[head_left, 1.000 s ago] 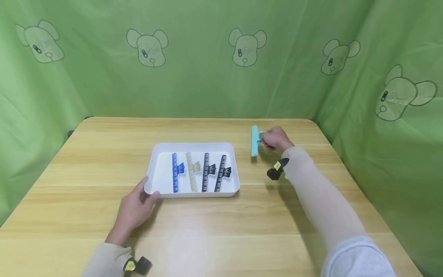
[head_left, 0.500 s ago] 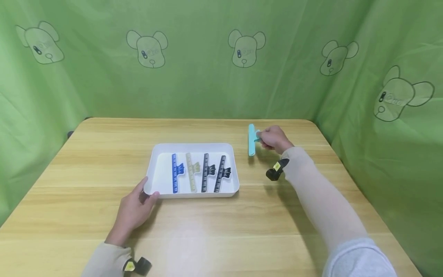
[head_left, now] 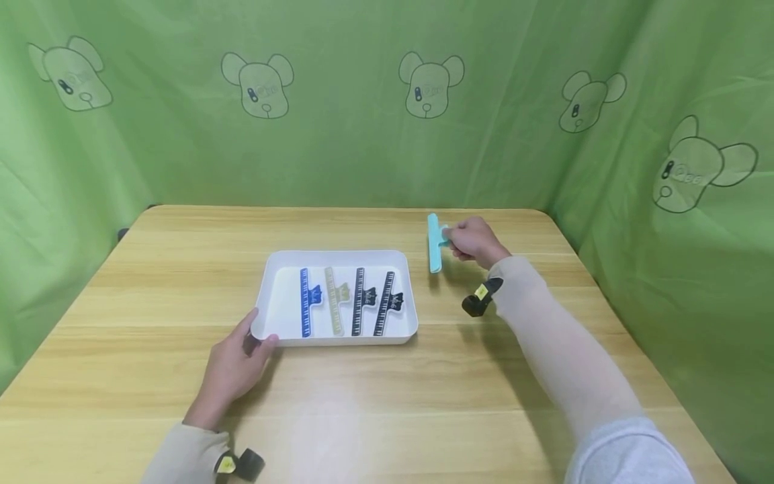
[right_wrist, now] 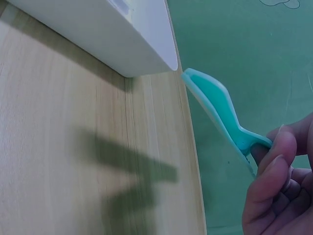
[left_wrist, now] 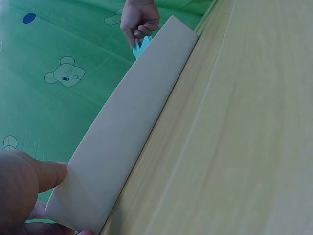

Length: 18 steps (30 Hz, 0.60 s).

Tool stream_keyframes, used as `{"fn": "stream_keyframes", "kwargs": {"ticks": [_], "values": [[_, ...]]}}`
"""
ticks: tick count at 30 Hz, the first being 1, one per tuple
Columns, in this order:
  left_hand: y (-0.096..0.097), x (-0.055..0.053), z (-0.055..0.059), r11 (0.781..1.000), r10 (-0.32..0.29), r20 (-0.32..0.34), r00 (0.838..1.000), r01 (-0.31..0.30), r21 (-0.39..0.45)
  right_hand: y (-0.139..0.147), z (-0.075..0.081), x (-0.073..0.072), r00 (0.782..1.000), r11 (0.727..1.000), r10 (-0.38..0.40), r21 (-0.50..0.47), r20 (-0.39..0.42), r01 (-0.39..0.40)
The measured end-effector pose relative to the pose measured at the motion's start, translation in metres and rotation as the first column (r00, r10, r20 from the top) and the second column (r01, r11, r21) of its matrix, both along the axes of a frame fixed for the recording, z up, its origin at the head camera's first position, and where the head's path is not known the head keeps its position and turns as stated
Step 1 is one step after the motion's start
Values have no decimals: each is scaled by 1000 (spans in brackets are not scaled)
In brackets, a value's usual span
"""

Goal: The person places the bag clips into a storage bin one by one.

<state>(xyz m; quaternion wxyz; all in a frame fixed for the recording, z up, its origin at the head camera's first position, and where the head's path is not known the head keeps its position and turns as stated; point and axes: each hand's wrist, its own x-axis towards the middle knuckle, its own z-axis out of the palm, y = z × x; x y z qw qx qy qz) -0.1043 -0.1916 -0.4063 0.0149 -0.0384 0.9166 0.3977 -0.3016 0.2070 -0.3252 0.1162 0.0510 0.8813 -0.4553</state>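
My right hand (head_left: 478,240) pinches a turquoise clip (head_left: 434,243) by its handle. It holds the clip upright over the table, right of the tray. In the right wrist view the clip's (right_wrist: 215,105) long jaw points away from my fingertips, its shadow falling on the wood. My left hand (head_left: 237,363) grips the near left corner of the white tray (head_left: 338,341), thumb on the front wall and fingers at the side. Inside lie a blue clip (head_left: 306,302), a pale yellow clip (head_left: 334,301) and two black clips (head_left: 359,302), side by side with piano-key patterns.
The wooden table (head_left: 387,410) carries the tray near its middle. A green curtain (head_left: 338,161) printed with mouse heads stands behind the table and along its sides. Each wrist wears a small black camera (head_left: 478,304).
My right hand has moved slightly left with the turquoise clip, closer to the tray. The left hand, the tray and the clips in it look the same.
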Motion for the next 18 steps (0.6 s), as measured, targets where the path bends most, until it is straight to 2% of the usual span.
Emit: {"fn": "stream_keyframes", "kwargs": {"ticks": [18], "values": [[-1, -1, -1, 1000, -3, -3, 1000, 3, 0, -11, 5, 4, 999, 999, 38, 1, -21, -38]]}}
